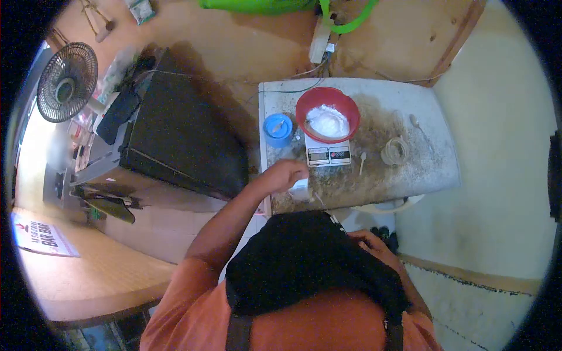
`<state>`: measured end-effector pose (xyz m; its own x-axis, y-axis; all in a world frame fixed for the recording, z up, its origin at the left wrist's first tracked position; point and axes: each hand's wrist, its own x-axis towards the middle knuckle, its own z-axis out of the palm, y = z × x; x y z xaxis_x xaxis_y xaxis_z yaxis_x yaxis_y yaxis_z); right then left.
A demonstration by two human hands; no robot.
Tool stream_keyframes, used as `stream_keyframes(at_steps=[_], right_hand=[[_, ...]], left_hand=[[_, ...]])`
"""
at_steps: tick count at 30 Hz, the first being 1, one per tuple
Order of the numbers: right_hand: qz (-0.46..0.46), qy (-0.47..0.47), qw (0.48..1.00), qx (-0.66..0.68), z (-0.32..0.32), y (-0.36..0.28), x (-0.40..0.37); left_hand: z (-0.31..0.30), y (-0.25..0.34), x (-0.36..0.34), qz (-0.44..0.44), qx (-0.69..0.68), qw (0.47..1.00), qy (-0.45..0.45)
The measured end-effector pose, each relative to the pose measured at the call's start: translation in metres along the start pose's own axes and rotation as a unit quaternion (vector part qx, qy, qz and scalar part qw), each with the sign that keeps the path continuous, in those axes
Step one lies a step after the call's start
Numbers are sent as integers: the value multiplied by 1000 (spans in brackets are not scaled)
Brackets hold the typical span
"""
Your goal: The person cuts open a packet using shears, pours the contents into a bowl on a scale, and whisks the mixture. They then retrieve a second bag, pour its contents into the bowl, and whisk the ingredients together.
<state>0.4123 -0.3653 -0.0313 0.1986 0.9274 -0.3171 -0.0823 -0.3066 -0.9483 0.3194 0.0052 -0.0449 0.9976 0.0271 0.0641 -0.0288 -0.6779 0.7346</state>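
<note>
My left hand is closed on a small white packet above the table's front left edge. Resting by the black apron, my right hand has its fingers partly curled, and whether it holds anything is hidden. A red bowl with white powder sits on a white kitchen scale. Left of the bowl stands a blue container with a small utensil on top. A small spoon lies right of the scale, near a glass jar.
The worn white table has another spoon at its right. A dark cabinet stands to the left, with a fan beyond it. A cable crosses the table's back edge, and a wall is at the right.
</note>
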Motion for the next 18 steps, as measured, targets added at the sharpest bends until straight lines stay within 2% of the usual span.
stream_keyframes(at_steps=[1,2,4,8,10,11,13,14,16,18], right_hand=[[21,17,1000,8,6,0,1],[25,17,1000,9,11,-2,2],[46,76,996,-1,16,-8,2],[87,143,985,-33,-3,-19,3],[30,162,981,-102,-23,-17,12],[33,166,981,-97,-31,-20,17],[-61,128,973,-180,-46,-26,28],[-58,134,974,-176,-52,-29,33],[-46,122,965,-227,-61,-39,44],[-19,123,967,-221,-66,-51,43]], left_hand=[[3,-7,3,-52,-77,995,18],[4,-19,6,-54,-81,995,17],[7,-36,15,-30,-117,992,40],[2,-36,31,-72,-102,992,-31],[0,-42,43,-42,-81,995,-51],[-1,-41,49,-27,-72,995,-66],[-5,-30,55,-4,-64,995,-78],[-4,-25,57,-2,-64,994,-85],[-6,-20,65,65,-8,994,-82],[-5,-12,71,67,20,994,-81]])
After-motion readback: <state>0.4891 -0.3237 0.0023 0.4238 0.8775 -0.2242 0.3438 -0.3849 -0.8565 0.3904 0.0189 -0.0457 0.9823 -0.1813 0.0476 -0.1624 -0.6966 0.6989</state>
